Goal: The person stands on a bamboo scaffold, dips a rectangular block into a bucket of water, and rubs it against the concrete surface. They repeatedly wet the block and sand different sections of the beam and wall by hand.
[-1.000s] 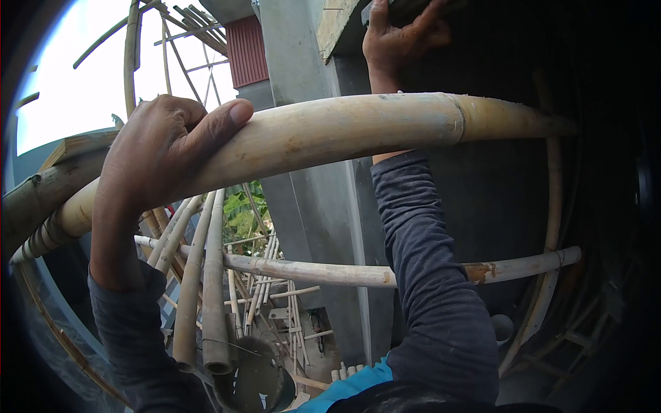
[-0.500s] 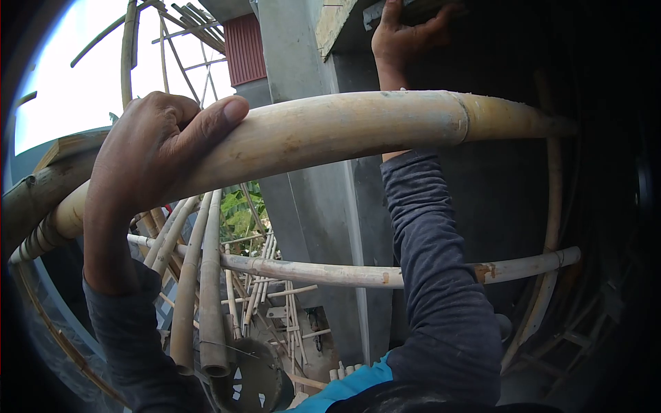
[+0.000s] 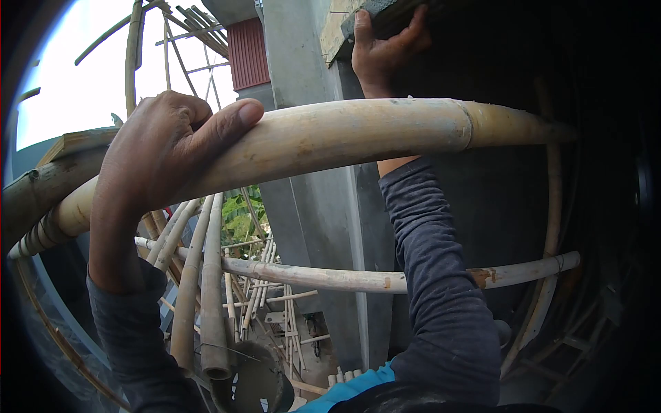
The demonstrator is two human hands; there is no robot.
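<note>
My left hand (image 3: 155, 148) is wrapped over a thick pale bamboo pole (image 3: 358, 134) that crosses the view, its thumb lying along the top. Beyond the pole, my right hand (image 3: 389, 55) reaches up, thumb and fingers spread around the underside of a flat grey slab-like piece (image 3: 377, 7). That piece is largely cut off by the top edge, beside a wooden board (image 3: 335, 31). Lashing (image 3: 38, 237) binds the thick pole near its left end to a darker pole (image 3: 51, 186).
A thinner white pole (image 3: 317, 275) runs across lower down. Several bamboo poles (image 3: 189, 296) slope downward over a bucket (image 3: 258, 382) with grey contents. A concrete column (image 3: 303, 69) stands behind; far below lie more poles and ground.
My right hand first shifted slightly right, then back left with the grey piece. My left hand has kept its hold on the thick pole.
</note>
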